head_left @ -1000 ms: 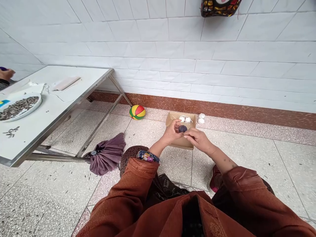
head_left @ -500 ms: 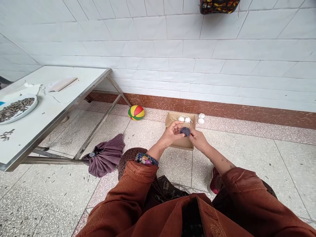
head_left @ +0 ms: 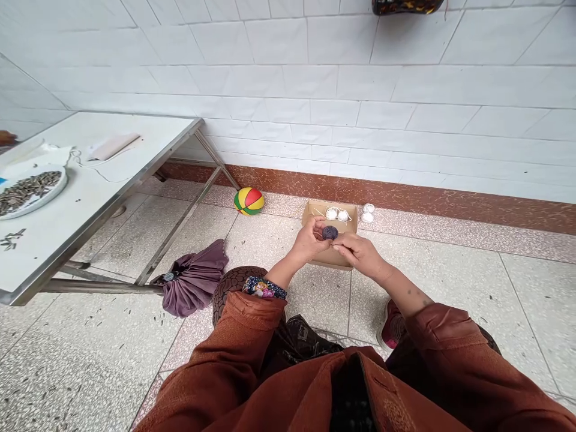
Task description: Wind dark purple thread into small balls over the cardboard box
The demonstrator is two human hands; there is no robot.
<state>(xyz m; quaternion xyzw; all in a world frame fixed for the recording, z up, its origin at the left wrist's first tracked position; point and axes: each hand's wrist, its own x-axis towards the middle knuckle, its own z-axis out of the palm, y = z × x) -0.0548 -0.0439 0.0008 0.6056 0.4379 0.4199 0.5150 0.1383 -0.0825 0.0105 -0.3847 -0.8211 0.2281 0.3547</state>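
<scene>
A small ball of dark grey-purple yarn [head_left: 330, 232] is gripped in the fingers of my left hand [head_left: 310, 240]. Against its lower right side, my right hand [head_left: 360, 255] is closed in a pinch at the ball; a strand between those fingers is too small to make out. Both hands are above a shallow cardboard box [head_left: 333, 259] on the floor. Inside the box, near its far wall, lie white yarn balls [head_left: 332, 213] with loose ends. More white yarn balls [head_left: 368, 216] rest on the floor just right of the box.
A metal-framed white table [head_left: 148, 129] stands at the left, bearing a plate [head_left: 58, 187] of sunflower seeds. A striped ball [head_left: 249, 201] sits by the wall. A folded purple umbrella [head_left: 195, 281] leans near the table's leg. Something dark and patterned [head_left: 405, 6] is at the top edge.
The yarn ball has turned and shifted slightly left in my left hand. My right hand has rotated, its back now more upward, with the fingers pinched by the ball's lower edge.
</scene>
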